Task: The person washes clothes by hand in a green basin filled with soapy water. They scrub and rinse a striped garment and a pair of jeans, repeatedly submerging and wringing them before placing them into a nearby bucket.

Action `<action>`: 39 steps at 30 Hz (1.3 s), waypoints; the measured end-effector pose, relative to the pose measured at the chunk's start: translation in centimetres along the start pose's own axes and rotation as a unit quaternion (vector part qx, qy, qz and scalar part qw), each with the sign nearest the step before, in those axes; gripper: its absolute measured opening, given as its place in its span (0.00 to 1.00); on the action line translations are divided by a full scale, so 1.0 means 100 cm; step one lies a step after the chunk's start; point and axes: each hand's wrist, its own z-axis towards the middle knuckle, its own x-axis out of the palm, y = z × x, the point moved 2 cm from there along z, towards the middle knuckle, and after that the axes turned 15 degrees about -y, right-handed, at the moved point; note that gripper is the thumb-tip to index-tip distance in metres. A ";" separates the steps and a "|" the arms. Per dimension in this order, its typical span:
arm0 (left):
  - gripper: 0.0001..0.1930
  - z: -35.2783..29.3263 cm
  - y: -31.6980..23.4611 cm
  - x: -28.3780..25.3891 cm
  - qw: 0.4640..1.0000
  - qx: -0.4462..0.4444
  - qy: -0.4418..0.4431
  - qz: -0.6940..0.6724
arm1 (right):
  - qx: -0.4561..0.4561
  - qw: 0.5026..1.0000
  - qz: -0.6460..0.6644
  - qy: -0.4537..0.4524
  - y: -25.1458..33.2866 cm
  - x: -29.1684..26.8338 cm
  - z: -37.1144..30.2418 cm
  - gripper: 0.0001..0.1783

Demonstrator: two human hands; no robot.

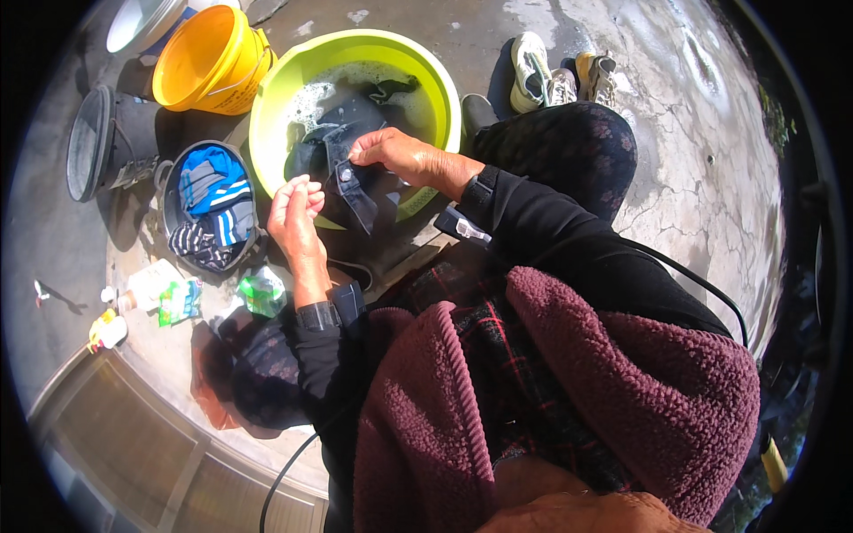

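Observation:
A lime-green basin (442, 80) of dark, sudsy water stands in front of me. My right hand (404, 155) pinches the edge of a dark wet garment (355, 191) and lifts a stiff band of it above the water. A small whitish spot shows on that band. The rest of the garment hangs down into the basin. Over the near left part of the rim is my left hand (295, 218), its fingers curled closed beside the garment. Whatever those fingers may hold is hidden.
Left of the basin, a dark tub (169, 200) holds blue and striped clothes (215, 195). A yellow bucket (200, 62) and a grey bucket (89, 147) stand beyond it. Plastic packets (180, 300) and bottles (108, 329) lie nearer. Shoes (530, 71) sit at the right.

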 end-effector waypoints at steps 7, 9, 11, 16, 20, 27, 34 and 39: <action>0.13 -0.004 0.000 0.003 0.995 0.044 0.035 0.080 | -0.004 0.997 0.082 0.011 -0.009 -0.002 0.008 0.03; 0.14 -0.005 -0.001 0.003 0.994 0.032 0.030 0.096 | -0.020 0.993 0.103 0.045 -0.008 -0.001 0.007 0.02; 0.15 -0.007 -0.004 0.007 0.985 0.120 0.058 0.110 | -0.012 0.993 0.102 0.049 -0.006 0.000 0.006 0.02; 0.20 -0.013 0.000 0.013 0.988 0.051 0.126 0.070 | 0.021 0.999 0.020 0.026 0.001 0.002 -0.001 0.05; 0.17 -0.010 0.001 0.009 0.987 0.035 0.123 0.095 | -0.047 0.997 -0.012 0.065 0.009 0.007 -0.010 0.04; 0.14 -0.008 0.007 0.006 0.990 0.015 0.111 0.090 | -0.067 0.994 -0.059 0.058 0.017 0.009 -0.019 0.05; 0.06 -0.010 0.013 -0.001 0.960 0.072 0.177 0.205 | -0.043 0.999 -0.027 0.002 0.022 0.002 -0.009 0.10; 0.08 -0.029 0.024 -0.003 0.869 0.108 0.315 0.366 | -0.038 0.973 -0.128 -0.191 0.016 -0.027 0.013 0.12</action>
